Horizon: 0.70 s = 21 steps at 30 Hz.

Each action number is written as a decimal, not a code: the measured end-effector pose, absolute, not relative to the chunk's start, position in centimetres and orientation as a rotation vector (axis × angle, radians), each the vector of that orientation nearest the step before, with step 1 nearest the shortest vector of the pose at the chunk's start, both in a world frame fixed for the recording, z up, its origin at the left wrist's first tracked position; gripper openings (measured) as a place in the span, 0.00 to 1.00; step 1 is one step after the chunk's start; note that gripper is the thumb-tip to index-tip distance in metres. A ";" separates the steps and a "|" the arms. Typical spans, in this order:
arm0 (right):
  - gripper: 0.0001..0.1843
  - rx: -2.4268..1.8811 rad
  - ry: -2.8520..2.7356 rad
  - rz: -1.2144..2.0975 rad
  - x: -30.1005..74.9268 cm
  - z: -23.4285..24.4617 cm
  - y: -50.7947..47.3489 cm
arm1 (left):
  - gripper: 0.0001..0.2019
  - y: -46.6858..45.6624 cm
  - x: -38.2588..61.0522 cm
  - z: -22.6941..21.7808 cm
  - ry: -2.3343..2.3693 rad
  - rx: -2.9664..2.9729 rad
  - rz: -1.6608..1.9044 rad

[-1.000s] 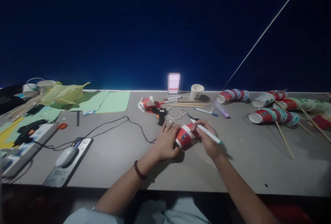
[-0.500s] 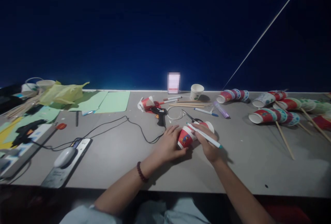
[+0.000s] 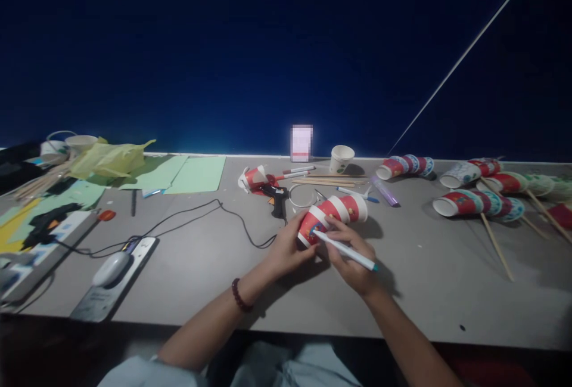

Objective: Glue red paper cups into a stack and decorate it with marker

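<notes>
A dark blue wall (image 3: 179,47) fills the upper half of the frame; below it a grey table (image 3: 192,268) spans the width. Decorated cup stacks (image 3: 485,203) lie at the right, some with sticks jutting out. Green sheets (image 3: 196,175), a power strip (image 3: 49,256) and a yellow bag (image 3: 111,160) crowd the left. Just beyond the hands, in the centre, sit a glue gun (image 3: 279,199), an upright white cup (image 3: 342,160) and scissors (image 3: 320,194), mostly hidden by the held stack. A black cord (image 3: 218,201) runs up to the left hand.

The held stack (image 3: 335,211), red and white, is right of centre, its long axis slanting from lower left to upper right. I cannot tell which end is the open mouth. The left hand (image 3: 288,250) clasps its lower-left end, thumb in front. The right hand (image 3: 355,262) pinches a white pen (image 3: 345,250), its tip pointing up-left at a blue figure on the stack, its teal end down-right. Whether the tip touches is unclear.
</notes>
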State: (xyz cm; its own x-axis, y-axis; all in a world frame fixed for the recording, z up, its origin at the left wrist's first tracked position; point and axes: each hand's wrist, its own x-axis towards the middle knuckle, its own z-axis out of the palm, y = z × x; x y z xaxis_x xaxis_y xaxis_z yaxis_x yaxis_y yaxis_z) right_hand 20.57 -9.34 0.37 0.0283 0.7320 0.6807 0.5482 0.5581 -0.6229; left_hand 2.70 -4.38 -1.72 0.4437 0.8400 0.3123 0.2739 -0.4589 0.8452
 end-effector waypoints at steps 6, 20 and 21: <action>0.07 -1.047 -1.693 0.137 20.4 0.9 -9.2 | 0.37 -4.3 2.6 -1.9 0.980 1.984 1.012; 0.06 -1.059 -1.711 0.141 20.4 0.7 -9.1 | 0.39 -4.3 2.5 -2.0 0.994 2.011 0.981; 0.05 -1.062 -1.711 0.137 20.4 0.7 -9.1 | 0.39 -4.3 2.4 -2.0 0.993 2.015 0.980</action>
